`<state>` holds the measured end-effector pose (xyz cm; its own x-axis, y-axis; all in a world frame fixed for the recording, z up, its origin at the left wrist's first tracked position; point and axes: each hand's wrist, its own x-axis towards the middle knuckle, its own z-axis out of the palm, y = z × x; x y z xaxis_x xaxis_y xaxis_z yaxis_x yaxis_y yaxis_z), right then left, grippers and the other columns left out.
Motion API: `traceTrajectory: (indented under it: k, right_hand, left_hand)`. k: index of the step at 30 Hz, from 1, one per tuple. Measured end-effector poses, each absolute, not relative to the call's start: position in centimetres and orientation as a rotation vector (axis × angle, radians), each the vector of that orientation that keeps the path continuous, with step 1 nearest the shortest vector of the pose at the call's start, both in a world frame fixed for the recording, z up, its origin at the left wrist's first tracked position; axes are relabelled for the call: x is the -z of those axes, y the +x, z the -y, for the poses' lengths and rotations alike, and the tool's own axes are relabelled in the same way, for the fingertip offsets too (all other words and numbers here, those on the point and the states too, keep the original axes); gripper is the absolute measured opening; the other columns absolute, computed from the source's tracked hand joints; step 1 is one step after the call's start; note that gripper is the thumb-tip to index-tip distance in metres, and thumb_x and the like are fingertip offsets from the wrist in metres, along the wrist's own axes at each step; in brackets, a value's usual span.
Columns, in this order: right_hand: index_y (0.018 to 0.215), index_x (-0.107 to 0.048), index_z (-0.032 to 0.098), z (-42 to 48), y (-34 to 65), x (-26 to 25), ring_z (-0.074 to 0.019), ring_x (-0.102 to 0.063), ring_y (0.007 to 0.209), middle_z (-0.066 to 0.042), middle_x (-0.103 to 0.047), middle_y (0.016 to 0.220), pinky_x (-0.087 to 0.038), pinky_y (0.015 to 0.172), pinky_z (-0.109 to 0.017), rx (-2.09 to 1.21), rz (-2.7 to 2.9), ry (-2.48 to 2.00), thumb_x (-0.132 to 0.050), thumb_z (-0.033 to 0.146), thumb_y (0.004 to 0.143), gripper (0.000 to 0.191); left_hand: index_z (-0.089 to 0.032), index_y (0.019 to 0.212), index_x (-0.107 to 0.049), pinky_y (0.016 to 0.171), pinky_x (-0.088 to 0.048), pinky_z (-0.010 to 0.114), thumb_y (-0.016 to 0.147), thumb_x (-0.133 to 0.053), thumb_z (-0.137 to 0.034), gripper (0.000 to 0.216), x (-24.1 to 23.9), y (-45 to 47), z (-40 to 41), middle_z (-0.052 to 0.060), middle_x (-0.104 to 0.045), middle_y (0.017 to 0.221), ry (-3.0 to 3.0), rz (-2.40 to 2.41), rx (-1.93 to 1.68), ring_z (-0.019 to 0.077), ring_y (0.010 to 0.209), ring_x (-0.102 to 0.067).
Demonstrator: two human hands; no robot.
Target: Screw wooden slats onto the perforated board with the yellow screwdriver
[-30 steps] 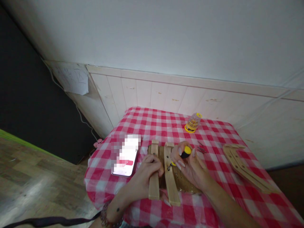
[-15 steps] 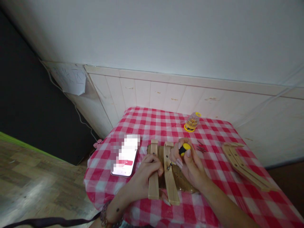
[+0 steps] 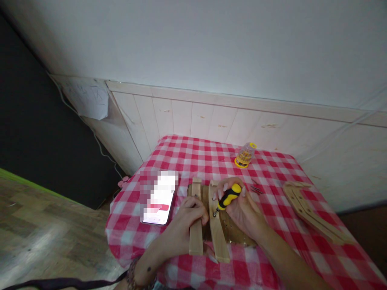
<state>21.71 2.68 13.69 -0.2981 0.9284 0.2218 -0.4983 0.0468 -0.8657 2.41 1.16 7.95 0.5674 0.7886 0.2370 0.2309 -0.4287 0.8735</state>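
Observation:
My right hand [image 3: 246, 213] holds a yellow and black screwdriver [image 3: 229, 196], tilted, with its tip at a hole in the right wooden strip [image 3: 220, 241]. My left hand [image 3: 189, 219] is wrapped round the left wooden strip [image 3: 196, 239], with fingers curled over its middle. Both pale strips lie side by side across a darker brown wooden board [image 3: 237, 231], which has small holes and a shiny edge. Part of the board is hidden under my hands and the strips. The right strip's far end is partly covered by my right fingers.
A lit phone [image 3: 160, 197] lies left of the board. Behind it stands a clear, yellow-based bit case [image 3: 245, 155]. Small dark metal pieces [image 3: 256, 189] lie right of my right hand. Two more curved wooden strips [image 3: 311, 213] rest at the right on the checked tablecloth [image 3: 199, 155].
My right hand's fingers have opened and shifted round the screwdriver handle, so more of the handle shows now. The screwdriver tip stays at the same hole. My left hand keeps its hold.

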Motion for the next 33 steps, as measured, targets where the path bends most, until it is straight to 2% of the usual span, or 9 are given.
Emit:
traceTrajectory:
  k: [3, 7, 11, 19, 25, 29, 33]
  right_hand:
    - [0.092, -0.060, 0.028, -2.5, 21.5, -13.6, -0.0222, -0.058, 0.072, 0.000, -0.056, 0.074, -0.052, 0.067, -0.036, -1.521, 1.107, -0.572, -0.064, 0.067, 0.094, 0.040]
    - [0.093, -0.057, 0.027, -2.1, 21.4, -13.4, -0.0168, -0.046, 0.059, 0.004, -0.048, 0.066, -0.045, 0.058, -0.031, -1.502, 1.087, -0.581, -0.060, 0.067, 0.097, 0.040]
    - [0.094, -0.056, 0.027, -2.0, 21.4, -12.8, -0.0154, -0.040, 0.059, 0.005, -0.045, 0.065, -0.039, 0.057, -0.029, -1.454, 1.107, -0.613, -0.056, 0.065, 0.101, 0.038]
    - [0.098, -0.057, 0.027, -2.1, 21.1, -12.8, -0.0145, -0.042, 0.056, 0.005, -0.046, 0.069, -0.045, 0.055, -0.029, -1.442, 1.163, -0.579, -0.056, 0.062, 0.102, 0.035]
    - [0.104, -0.055, 0.030, -2.2, 21.6, -12.4, -0.0128, -0.052, 0.055, 0.004, -0.058, 0.080, -0.049, 0.056, -0.029, -1.292, 1.237, -0.626, -0.056, 0.057, 0.104, 0.027]
    - [0.104, -0.055, 0.031, -2.2, 21.4, -12.4, -0.0132, -0.047, 0.053, 0.006, -0.058, 0.072, -0.046, 0.055, -0.028, -1.302, 1.243, -0.625, -0.059, 0.056, 0.103, 0.026]
    - [0.104, -0.058, 0.031, -2.1, 21.0, -13.1, -0.0162, -0.045, 0.056, 0.005, -0.054, 0.066, -0.044, 0.054, -0.029, -1.431, 1.116, -0.633, -0.063, 0.067, 0.095, 0.038]
  left_hand:
    - [-0.022, 0.083, -0.052, 0.091, -0.044, 0.036, 0.075, -0.080, -0.078, 0.063, -8.2, 2.4, -1.2, 0.005, -0.058, 0.102, 1.946, -0.813, -0.817, 0.0277, 0.100, -0.055]
    - [-0.022, 0.080, -0.051, 0.087, -0.044, 0.035, 0.073, -0.077, -0.083, 0.066, -8.4, 2.5, -1.3, 0.005, -0.058, 0.098, 1.946, -0.826, -0.803, 0.0281, 0.098, -0.056]
    - [-0.022, 0.080, -0.052, 0.086, -0.044, 0.034, 0.074, -0.080, -0.079, 0.064, -8.4, 2.6, -1.3, 0.005, -0.060, 0.098, 1.989, -0.851, -0.775, 0.0276, 0.097, -0.056]
    - [-0.022, 0.080, -0.052, 0.087, -0.045, 0.035, 0.073, -0.080, -0.079, 0.064, -8.2, 2.5, -1.3, 0.005, -0.060, 0.099, 2.000, -0.842, -0.790, 0.0280, 0.099, -0.057]
    - [-0.022, 0.080, -0.053, 0.087, -0.046, 0.034, 0.074, -0.079, -0.079, 0.064, -8.1, 2.5, -1.3, 0.006, -0.060, 0.100, 1.991, -0.846, -0.786, 0.0278, 0.099, -0.057]
    - [-0.022, 0.080, -0.052, 0.090, -0.045, 0.035, 0.074, -0.079, -0.079, 0.063, -8.1, 2.6, -1.3, 0.005, -0.059, 0.101, 1.988, -0.850, -0.800, 0.0275, 0.098, -0.057]
    - [-0.022, 0.079, -0.051, 0.089, -0.045, 0.035, 0.075, -0.080, -0.076, 0.062, -8.3, 2.6, -1.2, 0.005, -0.059, 0.100, 2.009, -0.854, -0.792, 0.0274, 0.097, -0.057]
